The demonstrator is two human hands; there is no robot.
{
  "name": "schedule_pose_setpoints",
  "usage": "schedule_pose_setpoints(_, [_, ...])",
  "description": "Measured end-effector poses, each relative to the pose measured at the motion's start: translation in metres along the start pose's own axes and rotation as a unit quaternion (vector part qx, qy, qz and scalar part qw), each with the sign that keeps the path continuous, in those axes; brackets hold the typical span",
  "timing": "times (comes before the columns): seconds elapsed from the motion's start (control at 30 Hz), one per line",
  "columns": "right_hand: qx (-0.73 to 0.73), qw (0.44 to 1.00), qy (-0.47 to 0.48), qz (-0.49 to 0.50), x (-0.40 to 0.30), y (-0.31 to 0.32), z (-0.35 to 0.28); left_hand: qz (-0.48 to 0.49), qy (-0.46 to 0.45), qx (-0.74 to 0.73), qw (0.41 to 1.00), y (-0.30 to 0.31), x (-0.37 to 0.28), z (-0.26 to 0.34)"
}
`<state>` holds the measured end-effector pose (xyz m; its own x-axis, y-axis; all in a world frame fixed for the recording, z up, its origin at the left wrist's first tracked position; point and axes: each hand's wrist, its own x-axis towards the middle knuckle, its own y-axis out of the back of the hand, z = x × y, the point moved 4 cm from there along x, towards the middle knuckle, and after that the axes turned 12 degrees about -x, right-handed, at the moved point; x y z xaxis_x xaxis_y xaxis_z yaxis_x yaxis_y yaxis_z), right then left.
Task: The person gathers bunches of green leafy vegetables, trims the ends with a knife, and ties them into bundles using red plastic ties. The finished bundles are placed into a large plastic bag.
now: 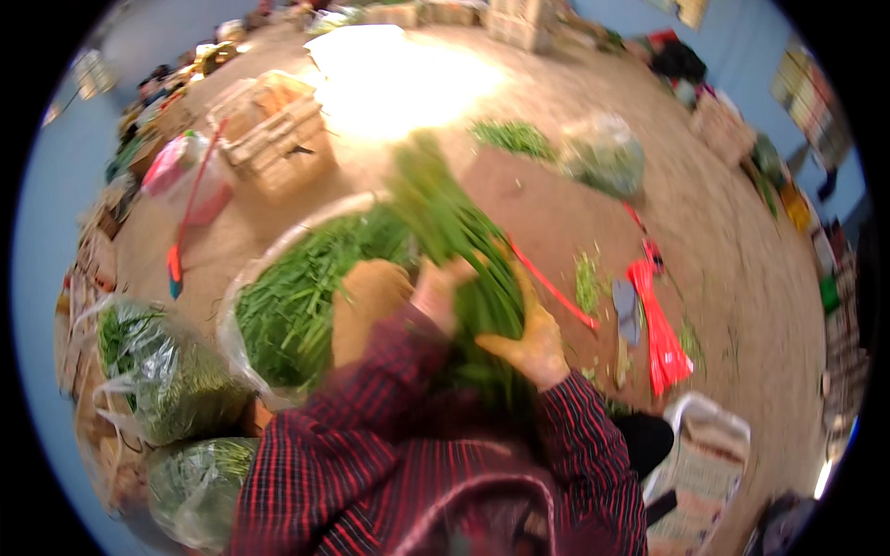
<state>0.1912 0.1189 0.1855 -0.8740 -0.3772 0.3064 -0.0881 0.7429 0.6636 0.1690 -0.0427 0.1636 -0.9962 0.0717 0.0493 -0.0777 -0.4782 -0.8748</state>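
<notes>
A thick bundle of long, flat-leaved greens (487,271), which look like garlic chives, stands in front of my chest, its upper end blurred. My left hand (445,288) grips its left side and is also blurred. Against the right side, my right hand (535,337) curls round the leaves with the thumb across the front. Left of the bundle, a round pale tub (226,313) holds a heap of loose greens (299,299). My tan-clothed knee (368,306) covers part of that heap. The bundle's lower end is lost in shadow near my lap.
On a brown board (514,187) at right lie a red strip (553,285), a broad-bladed knife (626,313) and red plastic ties (660,333). Bagged greens (174,375) stand at left. Beyond are a plastic crate (278,132), another filled bag (603,156) and trimmings (514,137).
</notes>
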Motion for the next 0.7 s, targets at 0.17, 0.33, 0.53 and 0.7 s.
schedule_pose_setpoints(0.17, [0.018, 0.986, -0.151, -0.071, -0.078, -0.007, 0.092, 0.054, -0.154, 0.121, 0.979, -0.001, 0.009, 0.056])
schedule_pose_setpoints(0.33, [0.218, 0.909, -0.350, 0.068, -0.140, 0.025, 0.181, 0.011, -0.256, -0.025, 0.966, 0.000, 0.038, 0.093])
schedule_pose_setpoints(0.53, [0.041, 0.936, -0.250, 0.244, -0.131, 0.059, 0.133, 0.063, -0.246, -0.109, 0.961, 0.012, 0.050, 0.110])
schedule_pose_setpoints(0.7, [0.282, 0.913, -0.292, 0.033, -0.089, -0.007, 0.062, 0.051, -0.251, -0.074, 0.964, 0.014, 0.039, 0.103])
